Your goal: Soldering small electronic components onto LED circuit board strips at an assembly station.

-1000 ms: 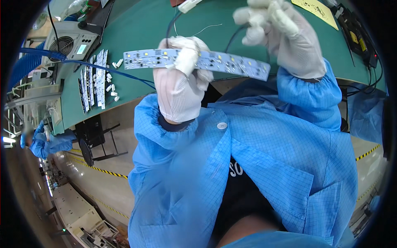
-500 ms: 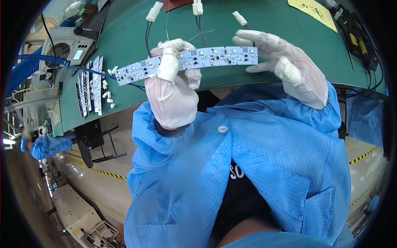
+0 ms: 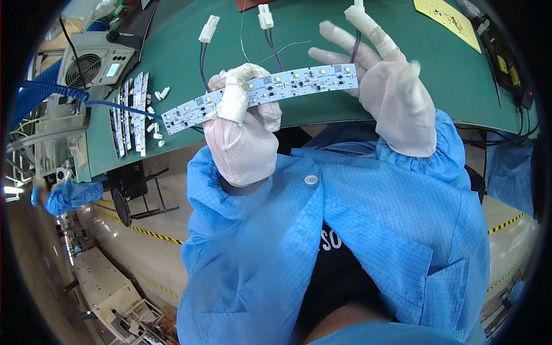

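Observation:
A long, slightly curved white LED circuit board (image 3: 305,82) spans the view just past the table's near edge. My gloved left hand (image 3: 241,141) is closed round its middle, thumb across the face. Two white plug connectors (image 3: 209,29) (image 3: 265,16) on dark wire pairs stick up beyond the board's far side. My gloved right hand (image 3: 397,98) is at the board's right end, fingers spread, thumb smeared by motion. Its raised fingertip is at a third white connector (image 3: 359,4), partly cut off by the frame's top. A wire pair (image 3: 356,47) runs down from there, passing between the fingers.
Several similar board strips (image 3: 132,115) lie on the green table (image 3: 322,31) at left, beside loose white connectors (image 3: 158,136). Past them stands a fan-vented box (image 3: 95,63) with a blue coiled hose (image 3: 43,89). A yellow sheet (image 3: 448,23) and a black device (image 3: 506,63) lie at right.
My right hand has moved left and turned upward, one finger rising to the right-hand connector. The left hand still holds the board, whose left end has dipped slightly nearer to me.

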